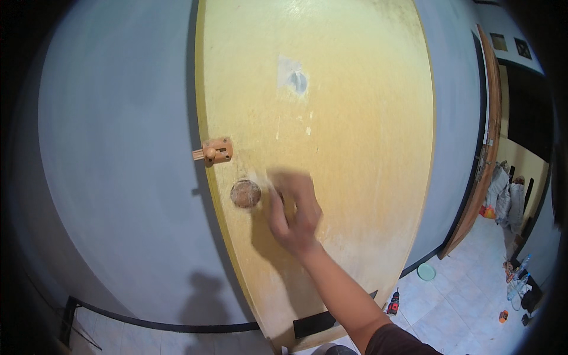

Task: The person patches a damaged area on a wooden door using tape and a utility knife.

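Observation:
A tall yellow wooden door (355, 136) stands against a grey wall (118, 165). My right hand (294, 210) is pressed to the door's face just right of a round brown hole (244, 193). The hand is blurred by motion, with bent fingers and a pale smear along its left side; whether it holds anything is unclear. A small wooden latch block (216, 151) sticks out from the door's left edge above the hole. Higher up is a grey filler patch (294, 78). My left hand is out of view.
A black strip (313, 323) sits near the door's bottom. On the tiled floor to the right lie a red drill (393, 303), a teal bowl (426, 271) and bottles (516, 285). A wooden door frame (482, 171) and pale bags (503, 195) stand at the right.

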`<state>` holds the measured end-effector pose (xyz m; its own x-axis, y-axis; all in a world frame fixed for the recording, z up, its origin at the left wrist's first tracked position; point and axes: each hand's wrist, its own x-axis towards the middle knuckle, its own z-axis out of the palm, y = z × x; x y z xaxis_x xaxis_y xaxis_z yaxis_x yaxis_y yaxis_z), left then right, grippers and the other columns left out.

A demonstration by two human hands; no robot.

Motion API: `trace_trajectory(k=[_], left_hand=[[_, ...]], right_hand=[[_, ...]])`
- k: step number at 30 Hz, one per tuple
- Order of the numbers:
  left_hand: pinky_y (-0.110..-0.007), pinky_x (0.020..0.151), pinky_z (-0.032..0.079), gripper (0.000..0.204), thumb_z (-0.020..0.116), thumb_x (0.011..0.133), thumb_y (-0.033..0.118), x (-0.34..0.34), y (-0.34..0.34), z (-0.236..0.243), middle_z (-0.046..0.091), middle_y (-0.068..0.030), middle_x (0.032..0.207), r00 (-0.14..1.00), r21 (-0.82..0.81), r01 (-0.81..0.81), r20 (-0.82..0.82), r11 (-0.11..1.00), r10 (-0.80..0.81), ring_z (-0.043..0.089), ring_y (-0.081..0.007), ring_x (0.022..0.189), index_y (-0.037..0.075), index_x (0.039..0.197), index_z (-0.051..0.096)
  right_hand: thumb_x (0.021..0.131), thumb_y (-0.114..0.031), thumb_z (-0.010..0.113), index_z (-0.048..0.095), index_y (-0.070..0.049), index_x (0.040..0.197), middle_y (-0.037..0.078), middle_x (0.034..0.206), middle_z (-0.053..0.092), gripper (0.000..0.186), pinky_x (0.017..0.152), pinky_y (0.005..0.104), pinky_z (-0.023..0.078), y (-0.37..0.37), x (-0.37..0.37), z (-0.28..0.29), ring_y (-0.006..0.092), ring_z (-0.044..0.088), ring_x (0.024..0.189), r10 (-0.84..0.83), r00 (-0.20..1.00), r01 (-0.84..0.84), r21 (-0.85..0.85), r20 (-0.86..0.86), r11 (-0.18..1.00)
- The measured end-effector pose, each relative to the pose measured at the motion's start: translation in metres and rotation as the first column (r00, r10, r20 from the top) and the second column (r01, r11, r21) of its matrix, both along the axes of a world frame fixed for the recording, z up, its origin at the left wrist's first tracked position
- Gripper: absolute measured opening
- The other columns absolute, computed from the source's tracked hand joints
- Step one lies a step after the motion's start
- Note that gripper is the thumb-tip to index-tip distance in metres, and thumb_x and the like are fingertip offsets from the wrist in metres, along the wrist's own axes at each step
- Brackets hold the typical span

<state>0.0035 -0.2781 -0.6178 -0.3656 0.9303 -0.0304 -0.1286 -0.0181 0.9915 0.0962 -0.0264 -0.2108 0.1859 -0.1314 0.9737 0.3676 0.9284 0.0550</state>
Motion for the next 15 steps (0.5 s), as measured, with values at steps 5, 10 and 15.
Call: trace_trajectory(k=[5, 10, 15], left_hand=[[-0.029, 0.062, 0.046, 0.011, 0.074, 0.102, 0.011, -0.006, -0.001, 0.035, 0.066, -0.0017, 0.079, 0.98, 0.182, 0.192, 0.024, 0.964, -0.199, 0.057, -0.0118, 0.067, 0.003, 0.096, 0.073], [-0.029, 0.069, 0.051, 0.012, 0.074, 0.103, 0.014, -0.022, -0.012, 0.003, 0.07, -0.0036, 0.082, 0.964, 0.124, 0.264, -0.042, 0.957, -0.261, 0.063, -0.0128, 0.073, 0.003, 0.099, 0.075], [-0.031, 0.071, 0.052, 0.014, 0.072, 0.104, 0.013, -0.002, -0.048, 0.01, 0.07, -0.0022, 0.083, 0.855, 0.001, 0.443, -0.299, 0.896, -0.423, 0.062, -0.0114, 0.075, 0.002, 0.096, 0.075]], right_hand=[[0.091, -0.001, 0.079, 0.068, -0.001, 0.1, 0.016, 0.088, 0.07, 0.014, 0.067, 0.0361, 0.053, -0.085, 0.085, -0.207, 0.0309, 0.07, 0.076, 0.03, 0.982, 0.082, -0.557, 0.189, 0.827], [0.1, -0.021, 0.073, 0.061, -0.006, 0.145, 0.011, 0.107, 0.069, 0.049, 0.084, 0.0351, 0.058, -0.233, 0.186, -0.473, 0.0208, 0.063, 0.097, 0.013, 0.996, -0.087, -0.972, -0.086, 0.22], [0.097, -0.016, 0.057, 0.078, -0.001, 0.098, 0.017, 0.092, 0.077, 0.027, 0.081, 0.0453, 0.058, -0.391, 0.308, -0.677, 0.0303, 0.073, 0.087, -0.467, 0.87, 0.182, -0.983, 0.156, 0.01]])
